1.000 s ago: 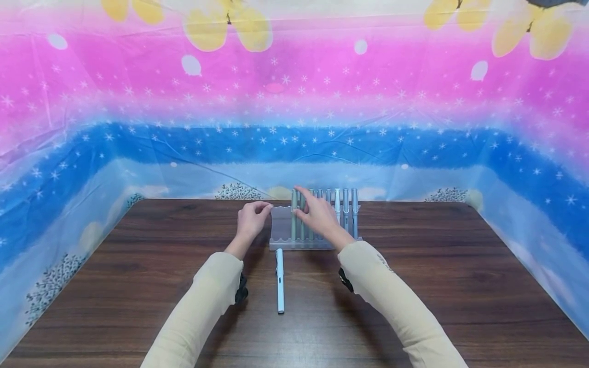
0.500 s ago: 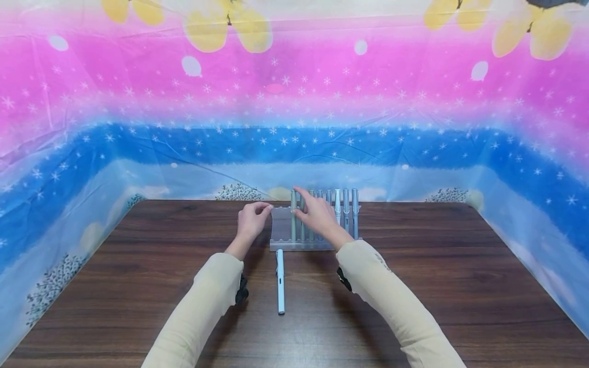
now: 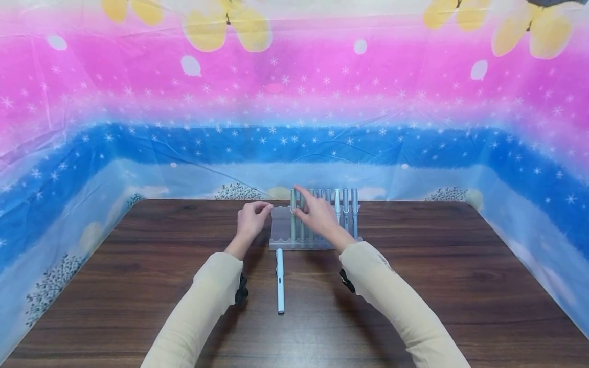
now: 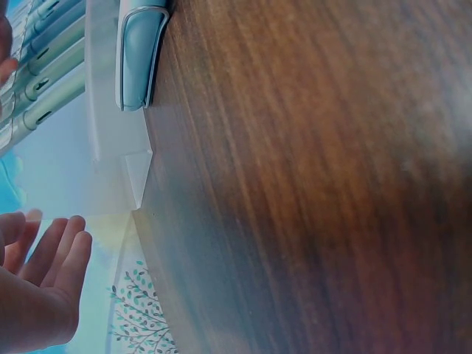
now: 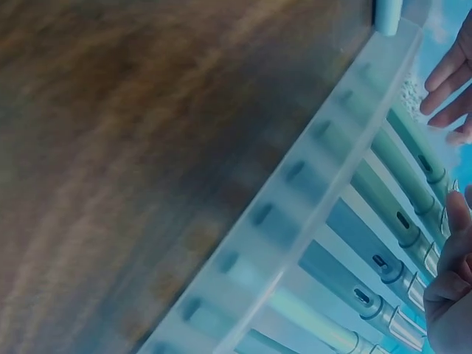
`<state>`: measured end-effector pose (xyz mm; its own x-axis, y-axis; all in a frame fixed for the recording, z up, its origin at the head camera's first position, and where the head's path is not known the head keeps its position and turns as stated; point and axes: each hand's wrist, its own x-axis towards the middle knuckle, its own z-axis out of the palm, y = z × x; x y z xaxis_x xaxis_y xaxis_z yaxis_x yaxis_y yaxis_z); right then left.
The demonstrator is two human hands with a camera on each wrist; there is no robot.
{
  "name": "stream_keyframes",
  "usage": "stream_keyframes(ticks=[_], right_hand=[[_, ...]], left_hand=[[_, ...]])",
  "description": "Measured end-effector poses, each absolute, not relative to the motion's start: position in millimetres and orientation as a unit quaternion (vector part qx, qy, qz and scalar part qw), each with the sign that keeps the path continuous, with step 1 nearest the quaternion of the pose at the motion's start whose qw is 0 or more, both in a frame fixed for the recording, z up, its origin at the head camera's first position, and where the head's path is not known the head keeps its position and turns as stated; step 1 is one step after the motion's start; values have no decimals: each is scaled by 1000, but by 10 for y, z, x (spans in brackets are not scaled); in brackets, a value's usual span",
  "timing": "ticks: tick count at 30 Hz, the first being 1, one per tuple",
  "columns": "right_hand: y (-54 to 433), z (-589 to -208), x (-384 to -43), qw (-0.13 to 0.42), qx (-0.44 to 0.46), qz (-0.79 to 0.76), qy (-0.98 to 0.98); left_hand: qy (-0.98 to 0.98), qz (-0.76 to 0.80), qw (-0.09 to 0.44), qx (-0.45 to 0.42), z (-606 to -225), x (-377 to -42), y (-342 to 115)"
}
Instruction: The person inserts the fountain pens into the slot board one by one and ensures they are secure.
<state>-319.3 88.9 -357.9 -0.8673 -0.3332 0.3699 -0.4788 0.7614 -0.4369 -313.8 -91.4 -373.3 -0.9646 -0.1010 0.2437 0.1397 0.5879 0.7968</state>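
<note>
A clear pen rack (image 3: 281, 224) stands on the table with several capped pens upright in its right part, running from green to grey-blue. My left hand (image 3: 251, 221) pinches the rack's upper left corner between thumb and index finger; its other fingers are loosely bent in the left wrist view. My right hand (image 3: 319, 212) is at the leftmost green pen (image 3: 293, 226), index finger at its top and thumb lower on the cap, and covers some pens behind it. A pale blue pen (image 3: 280, 282) lies in front of the rack, cap toward it.
The brown wooden table (image 3: 414, 286) extends around the rack on all sides. A printed pink and blue cloth (image 3: 294, 143) hangs behind the table and along both sides. Dark wrist cameras sit under both cuffs.
</note>
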Motion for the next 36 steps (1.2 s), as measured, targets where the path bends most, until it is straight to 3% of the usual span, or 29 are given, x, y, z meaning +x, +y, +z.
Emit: stream_keyframes(ticks=[6, 21, 36], right_hand=[[931, -3645, -3086, 158, 251, 301, -906], [1011, -3843, -2850, 90, 263, 311, -909], [983, -3892, -2728, -17, 270, 346, -898]], left_hand=[[-880, -455, 133, -12, -3738, -3141, -915], [-873, -471, 127, -20, -3737, -3139, -928], [-811, -584, 38, 4, -3736, -3167, -975]])
